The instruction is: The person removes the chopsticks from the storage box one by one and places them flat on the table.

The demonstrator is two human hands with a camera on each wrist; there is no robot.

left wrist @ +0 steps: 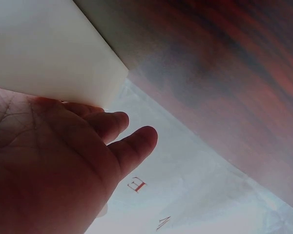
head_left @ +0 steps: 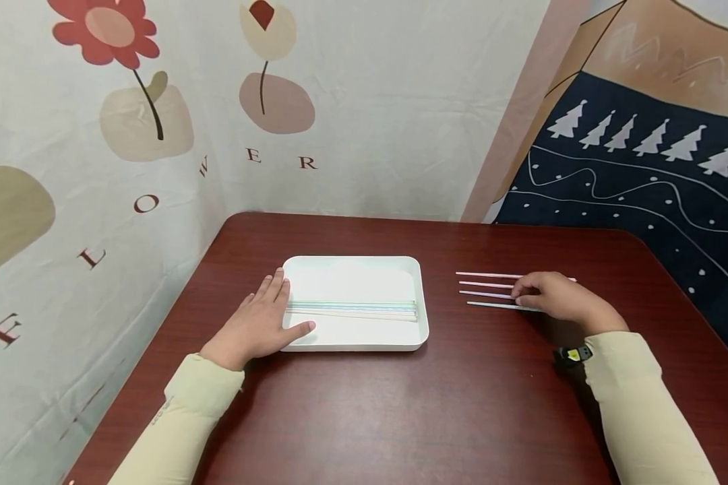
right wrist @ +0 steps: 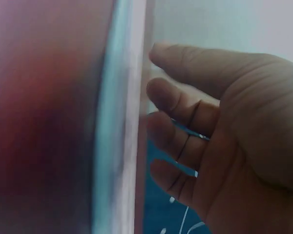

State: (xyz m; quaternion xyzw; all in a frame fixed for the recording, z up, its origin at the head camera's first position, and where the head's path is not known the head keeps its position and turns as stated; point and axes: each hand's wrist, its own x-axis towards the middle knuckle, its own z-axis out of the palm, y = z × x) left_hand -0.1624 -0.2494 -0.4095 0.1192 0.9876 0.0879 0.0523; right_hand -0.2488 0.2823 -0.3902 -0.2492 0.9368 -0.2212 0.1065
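In the head view, my left hand (head_left: 257, 322) rests on the left rim of a white tray (head_left: 352, 338), fingers straight and thumb reaching over its front corner. Across the tray lies a row of thin, pale straw-like sticks (head_left: 354, 308), green, blue and whitish. To its right, several more thin sticks (head_left: 485, 284), pink, lilac and pale blue, lie side by side on the table. Over their right ends is my right hand (head_left: 549, 294), fingers loosely bent. The right wrist view shows its thumb and fingertips (right wrist: 161, 92) apart, close to the blurred sticks, gripping nothing visible.
Both tray and loose sticks lie on a dark red-brown table (head_left: 376, 411). Behind it hang a pale cloth (head_left: 388, 135) printed with flowers and letters and, at right, a dark blue one (head_left: 631, 175) with white trees. A dark band (head_left: 573, 355) circles the right wrist.
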